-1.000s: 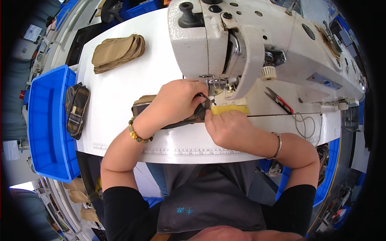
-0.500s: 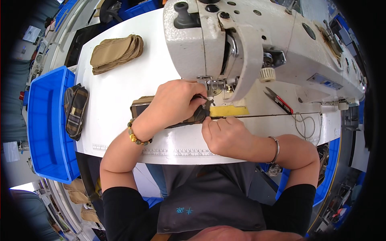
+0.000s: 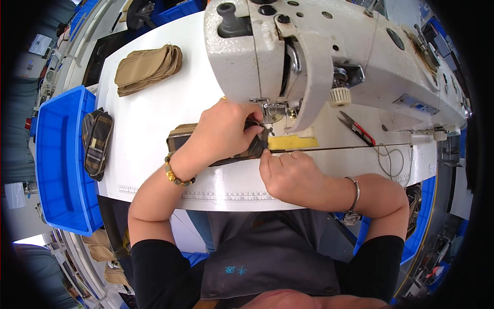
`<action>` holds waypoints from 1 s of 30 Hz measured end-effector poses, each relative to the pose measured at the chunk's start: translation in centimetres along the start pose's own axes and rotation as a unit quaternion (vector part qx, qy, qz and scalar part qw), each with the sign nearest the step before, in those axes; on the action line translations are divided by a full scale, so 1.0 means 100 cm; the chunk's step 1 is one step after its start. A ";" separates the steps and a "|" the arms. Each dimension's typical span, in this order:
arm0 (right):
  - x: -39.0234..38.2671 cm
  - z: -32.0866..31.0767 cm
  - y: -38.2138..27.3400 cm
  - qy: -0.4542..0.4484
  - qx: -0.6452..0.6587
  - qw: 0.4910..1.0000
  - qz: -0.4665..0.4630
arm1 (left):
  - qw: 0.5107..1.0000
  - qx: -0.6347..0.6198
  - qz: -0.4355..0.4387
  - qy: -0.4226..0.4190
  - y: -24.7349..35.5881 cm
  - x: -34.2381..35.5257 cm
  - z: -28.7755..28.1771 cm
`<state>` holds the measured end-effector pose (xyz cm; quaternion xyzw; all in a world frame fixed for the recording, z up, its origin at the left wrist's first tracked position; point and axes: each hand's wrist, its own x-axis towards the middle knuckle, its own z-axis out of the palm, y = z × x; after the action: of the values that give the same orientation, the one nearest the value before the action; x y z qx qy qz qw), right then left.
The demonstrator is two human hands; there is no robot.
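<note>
Under my hands lies a small dark checked fabric pouch [image 3: 178,140] with a tan side and a light zipper edge, just in front of the sewing machine's presser foot [image 3: 274,112]. My left hand [image 3: 226,129] reaches over it and pinches its upper right end between thumb and fingers, close to the foot. With curled fingers, my right hand [image 3: 290,174] grips the pouch's lower right corner. The left palm and fingers hide much of the pouch, and the exact fold being held is hidden. A yellow guide plate [image 3: 293,142] sits beside the pouch.
The white sewing machine [image 3: 329,51] fills the back right. Red-handled thread snips [image 3: 357,129] and a loose cord [image 3: 391,162] lie right. A stack of tan fabric pieces [image 3: 148,69] is at the back left. Another checked pouch [image 3: 98,144] lies by a blue bin [image 3: 67,159].
Both hands keep their grip on the pouch with barely any movement. The sewing machine's head appears slightly further left in the view.
</note>
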<state>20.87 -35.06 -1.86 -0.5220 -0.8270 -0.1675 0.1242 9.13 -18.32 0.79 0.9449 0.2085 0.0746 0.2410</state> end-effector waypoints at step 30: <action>0.010 0.014 0.038 -0.033 -0.011 0.996 0.078 | 0.994 0.004 0.086 0.071 -0.029 0.049 -0.005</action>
<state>23.85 -32.14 -2.17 -0.5915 -0.7856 -0.1493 0.1033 12.41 -13.70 0.05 0.9526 0.1429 0.1614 0.2145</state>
